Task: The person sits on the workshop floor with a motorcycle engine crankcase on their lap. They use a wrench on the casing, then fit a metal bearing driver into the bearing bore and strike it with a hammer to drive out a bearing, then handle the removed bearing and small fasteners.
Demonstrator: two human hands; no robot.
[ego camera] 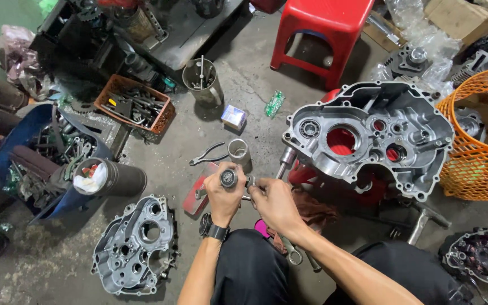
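My left hand (pixel 223 199), with a black watch on the wrist, is closed around a small round metal part like a bearing (pixel 229 178). My right hand (pixel 275 202) pinches a thin metal piece (pixel 249 182) against that part from the right side. Both hands are held over the concrete floor, just above my knees. A large silver engine case half (pixel 368 138) rests on a red support right of my hands. A second case half (pixel 136 245) lies flat on the floor at lower left.
Pliers (pixel 207 153) and a short metal sleeve (pixel 238 151) lie ahead of my hands. An orange basket (pixel 473 141) stands at right, a red stool (pixel 323 28) at the back, a brown tool tray (pixel 136 104) and a metal can (pixel 201 79) at upper left. A stator cover (pixel 481 257) lies at lower right.
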